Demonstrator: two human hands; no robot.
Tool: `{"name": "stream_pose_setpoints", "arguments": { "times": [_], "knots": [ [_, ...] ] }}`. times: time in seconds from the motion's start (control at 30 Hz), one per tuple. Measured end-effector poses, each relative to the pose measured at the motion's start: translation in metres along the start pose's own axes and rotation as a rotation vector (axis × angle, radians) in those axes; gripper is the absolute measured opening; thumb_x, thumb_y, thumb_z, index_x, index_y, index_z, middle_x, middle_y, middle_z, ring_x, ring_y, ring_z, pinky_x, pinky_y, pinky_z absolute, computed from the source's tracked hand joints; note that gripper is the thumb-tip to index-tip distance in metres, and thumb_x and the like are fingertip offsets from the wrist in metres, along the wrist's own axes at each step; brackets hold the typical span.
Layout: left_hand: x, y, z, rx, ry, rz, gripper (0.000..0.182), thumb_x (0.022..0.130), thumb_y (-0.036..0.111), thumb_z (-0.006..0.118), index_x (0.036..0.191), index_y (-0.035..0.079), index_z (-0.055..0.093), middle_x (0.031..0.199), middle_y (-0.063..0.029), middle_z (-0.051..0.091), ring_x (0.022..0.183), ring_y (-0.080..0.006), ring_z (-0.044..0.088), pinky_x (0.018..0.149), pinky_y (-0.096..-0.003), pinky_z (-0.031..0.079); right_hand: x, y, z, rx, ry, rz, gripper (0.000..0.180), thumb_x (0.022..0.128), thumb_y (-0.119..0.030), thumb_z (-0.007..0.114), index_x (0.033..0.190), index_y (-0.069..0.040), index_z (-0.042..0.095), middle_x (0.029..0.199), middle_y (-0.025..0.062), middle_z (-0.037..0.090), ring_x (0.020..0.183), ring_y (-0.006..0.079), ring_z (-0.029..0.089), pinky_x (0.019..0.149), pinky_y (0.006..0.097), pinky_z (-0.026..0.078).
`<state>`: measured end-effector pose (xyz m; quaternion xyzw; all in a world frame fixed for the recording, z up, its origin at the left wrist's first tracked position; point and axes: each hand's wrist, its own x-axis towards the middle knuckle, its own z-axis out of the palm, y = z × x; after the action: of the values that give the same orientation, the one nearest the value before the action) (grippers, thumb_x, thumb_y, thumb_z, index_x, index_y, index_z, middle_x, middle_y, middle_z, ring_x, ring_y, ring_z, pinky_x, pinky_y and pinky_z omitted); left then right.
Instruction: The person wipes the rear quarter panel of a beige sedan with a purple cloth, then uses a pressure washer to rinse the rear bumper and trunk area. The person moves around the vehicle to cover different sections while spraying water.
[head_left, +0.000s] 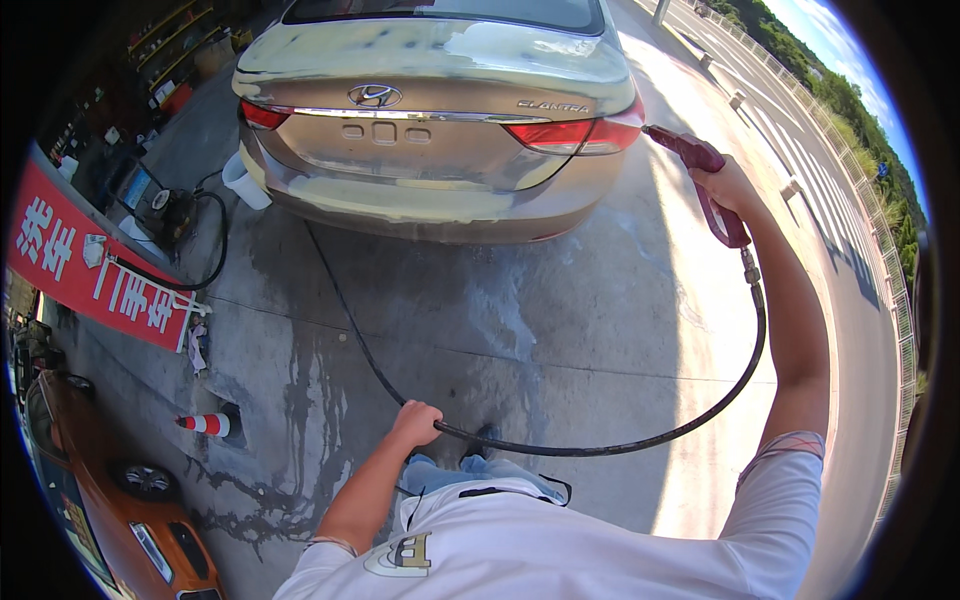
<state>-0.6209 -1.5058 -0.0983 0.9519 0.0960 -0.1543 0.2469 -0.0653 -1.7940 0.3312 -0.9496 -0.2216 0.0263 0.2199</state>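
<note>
My right hand grips the handle of a dark red pressure-washer spray gun. The nozzle points left at the right tail light of a gold Hyundai Elantra sedan. Pale patches of filler or primer cover parts of the trunk lid and rear bumper. From the gun's metal coupling a black hose loops down and left to my left hand, which is closed around it near my waist. Past that hand the hose runs up toward the car's underside. No water spray can be made out.
A white bucket stands by the car's left rear corner. Left of it are a pump machine and a red banner. A red-and-white traffic cone and an orange car are at lower left. Road railing runs along the right.
</note>
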Motion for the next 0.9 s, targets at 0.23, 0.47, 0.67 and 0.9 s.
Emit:
{"name": "stream_pose_setpoints", "arguments": {
  "times": [0.23,0.47,0.67,0.9],
  "knots": [
    [0.008,0.009,-0.011,0.011,0.042,0.022,0.016,0.081,0.027,0.073,0.075,0.012,0.074,0.079,-0.0150,0.072,0.086,-0.0367,0.070,0.084,-0.0485,0.051,-0.012,0.008,0.019,0.027,0.024,-0.101,0.039,0.088,-0.031,0.080,0.113,-0.002,0.073,0.091,0.0148,0.075,0.086,0.0297,0.071,0.083,0.0437,0.054],
    [0.020,0.004,-0.011,0.028,0.015,0.046,0.011,0.078,0.023,0.074,0.079,0.013,0.077,0.082,-0.0143,0.073,0.088,-0.0353,0.071,0.086,-0.0478,0.051,-0.020,0.002,0.009,0.013,0.025,-0.040,0.041,0.090,-0.030,0.079,0.118,-0.002,0.071,0.092,0.0126,0.073,0.086,0.0269,0.070,0.082,0.0421,0.053],
    [0.036,0.011,-0.014,0.009,-0.020,0.096,0.018,0.083,0.029,0.076,0.078,0.012,0.076,0.080,-0.0158,0.072,0.088,-0.0367,0.070,0.084,-0.0482,0.051,-0.055,-0.017,-0.026,0.081,-0.182,0.177,0.038,0.091,-0.028,0.079,0.120,-0.004,0.070,0.089,0.0090,0.072,0.083,0.0219,0.068,0.078,0.0396,0.055],
    [0.043,0.023,-0.004,-0.031,0.063,0.166,0.025,0.086,0.031,0.077,0.072,0.011,0.073,0.076,-0.0163,0.070,0.088,-0.0367,0.069,0.083,-0.0481,0.049,-0.082,-0.064,-0.031,0.081,-0.191,0.006,0.025,0.096,-0.017,0.074,0.118,-0.006,0.068,0.070,0.0012,0.062,0.054,0.0128,0.057,0.051,0.0317,0.047]
  ]
}}
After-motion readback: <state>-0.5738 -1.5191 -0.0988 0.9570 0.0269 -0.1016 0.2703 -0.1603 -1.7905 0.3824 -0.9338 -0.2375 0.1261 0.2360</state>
